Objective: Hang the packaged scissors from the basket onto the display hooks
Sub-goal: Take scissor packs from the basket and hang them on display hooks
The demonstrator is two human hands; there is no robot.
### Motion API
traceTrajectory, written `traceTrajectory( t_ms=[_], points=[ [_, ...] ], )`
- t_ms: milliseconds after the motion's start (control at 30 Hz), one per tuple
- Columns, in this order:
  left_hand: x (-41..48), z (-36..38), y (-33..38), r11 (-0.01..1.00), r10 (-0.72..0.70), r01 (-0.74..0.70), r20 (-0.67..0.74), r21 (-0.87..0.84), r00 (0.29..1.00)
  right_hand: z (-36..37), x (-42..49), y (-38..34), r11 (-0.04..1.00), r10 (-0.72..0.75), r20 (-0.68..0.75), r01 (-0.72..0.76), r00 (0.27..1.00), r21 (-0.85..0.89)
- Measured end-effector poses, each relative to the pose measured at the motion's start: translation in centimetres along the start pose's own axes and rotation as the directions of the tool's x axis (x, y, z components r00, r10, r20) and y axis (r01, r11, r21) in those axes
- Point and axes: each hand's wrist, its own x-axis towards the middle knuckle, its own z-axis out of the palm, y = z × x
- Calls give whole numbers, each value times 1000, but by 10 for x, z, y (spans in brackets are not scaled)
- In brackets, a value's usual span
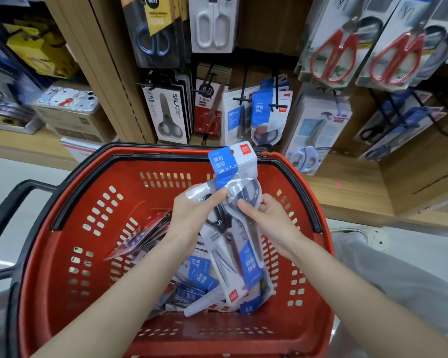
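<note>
Over the red basket, my left hand grips a white-and-blue packaged pair of scissors, its blue label end pointing up toward the shelf. My right hand pinches the lower side of that pack, and a second pack hangs down beneath both hands. Several more scissor packs lie in the basket's bottom. Straight ahead, black display hooks carry matching blue-labelled packs.
Other scissor packs hang around: red-handled ones at upper right, black SALA ones at left, white ones on top. A wooden shelf post stands left, a wooden ledge right. The basket's black handle sticks out left.
</note>
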Motion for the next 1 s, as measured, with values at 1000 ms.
traceTrajectory(
  t_ms=[1000],
  points=[
    [51,39,45,928,325,-325,31,183,945,-112,33,-178,664,-748,-407,615,525,-426]
  ],
)
